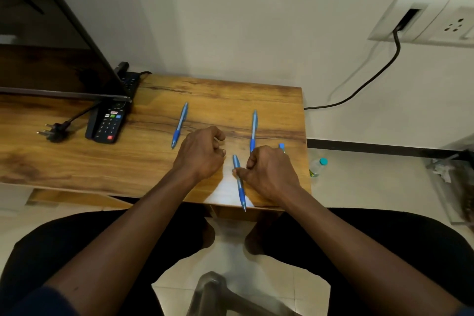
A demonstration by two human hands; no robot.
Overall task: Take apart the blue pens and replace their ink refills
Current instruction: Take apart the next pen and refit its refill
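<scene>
Your R hand (pixel 272 172) grip pinches the near blue pen (pixel 239 187). L hand (pixel 200 154) looks curled, maybe empty. Grab the tip w/ it, twist.

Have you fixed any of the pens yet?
Seemingly not. The left pen and far pen lie whole on the table. The right hand pinches a third pen, unopened. A small blue bit beside that hand is too hidden to name. Opening every pen and swapping refills remains.
</scene>
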